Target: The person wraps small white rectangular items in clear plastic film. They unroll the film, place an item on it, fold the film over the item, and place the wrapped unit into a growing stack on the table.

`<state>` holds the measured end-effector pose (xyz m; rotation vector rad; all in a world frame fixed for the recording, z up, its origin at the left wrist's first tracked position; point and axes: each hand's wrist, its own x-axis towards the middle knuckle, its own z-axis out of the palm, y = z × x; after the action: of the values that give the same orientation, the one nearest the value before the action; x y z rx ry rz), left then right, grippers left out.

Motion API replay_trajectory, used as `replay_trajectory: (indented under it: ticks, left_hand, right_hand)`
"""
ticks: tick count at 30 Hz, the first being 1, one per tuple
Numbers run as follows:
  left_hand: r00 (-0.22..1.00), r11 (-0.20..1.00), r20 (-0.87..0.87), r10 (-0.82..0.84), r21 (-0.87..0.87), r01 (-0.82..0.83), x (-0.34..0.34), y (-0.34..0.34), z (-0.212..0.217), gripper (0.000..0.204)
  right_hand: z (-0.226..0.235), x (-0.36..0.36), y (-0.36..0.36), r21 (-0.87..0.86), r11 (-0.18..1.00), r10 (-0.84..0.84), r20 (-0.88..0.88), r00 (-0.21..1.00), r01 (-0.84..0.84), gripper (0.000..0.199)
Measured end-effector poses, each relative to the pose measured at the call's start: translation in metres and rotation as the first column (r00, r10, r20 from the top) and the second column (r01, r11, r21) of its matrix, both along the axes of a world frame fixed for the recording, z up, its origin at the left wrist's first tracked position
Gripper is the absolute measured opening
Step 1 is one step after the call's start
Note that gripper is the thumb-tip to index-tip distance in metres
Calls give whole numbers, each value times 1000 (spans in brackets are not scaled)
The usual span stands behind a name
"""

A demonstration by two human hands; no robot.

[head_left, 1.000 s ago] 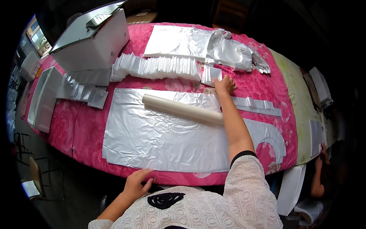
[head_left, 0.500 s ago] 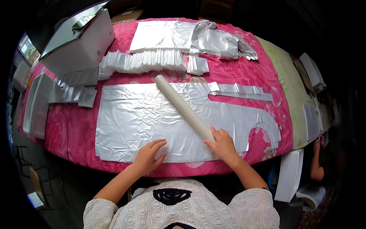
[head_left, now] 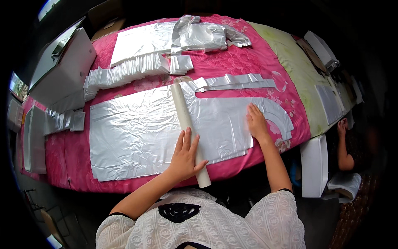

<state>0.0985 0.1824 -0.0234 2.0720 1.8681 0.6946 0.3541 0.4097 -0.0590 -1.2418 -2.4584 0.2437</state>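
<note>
A flat stack of silvery-white plastic film [head_left: 132, 137], cut in an apron-like shape with a long strap and a curved cutout, lies in front of me. Across it rests a long pale cardboard-like tube [head_left: 181, 108], its near end reaching past the table's front edge. My left hand [head_left: 186, 155] lies on the tube with fingers spread. Farther right, my right hand [head_left: 257, 122] is flat on the film beside the curved cutout, fingers stretched out and holding nothing.
Behind the film stands a row of folded white packets [head_left: 128, 74], with a second film pile [head_left: 145, 39] beyond. A white box [head_left: 68, 70] and a translucent bin [head_left: 35, 139] stand at left. Pink floral cloth [head_left: 232, 62] covers the table. A co-worker's arm [head_left: 345, 149] shows at right.
The tube has turned more upright across the film and come nearer me. My right hand has let go of it and moved right onto the film; my left hand has come onto the tube.
</note>
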Motion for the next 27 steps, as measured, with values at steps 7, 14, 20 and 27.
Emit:
replay_trajectory:
  ticks: [7,14,20,27]
  left_hand:
    - [1000,1000,-22,-8,1,8,16,0,3,75]
    - [998,1000,61,-25,9,25,14,1,4,69]
    - [252,970,938,236,-241,-10,7,12,26,56]
    - [248,810,801,544,-579,91,-125,-32,27,13]
  right_hand:
    - [-10,116,54,111,894,-423,-110,900,434,27]
    - [42,39,8,261,900,-269,-296,917,348,10]
    - [91,-106,-140,-245,925,132,-505,853,-289,16]
    - [90,-119,-214,-97,920,320,-369,872,-379,31]
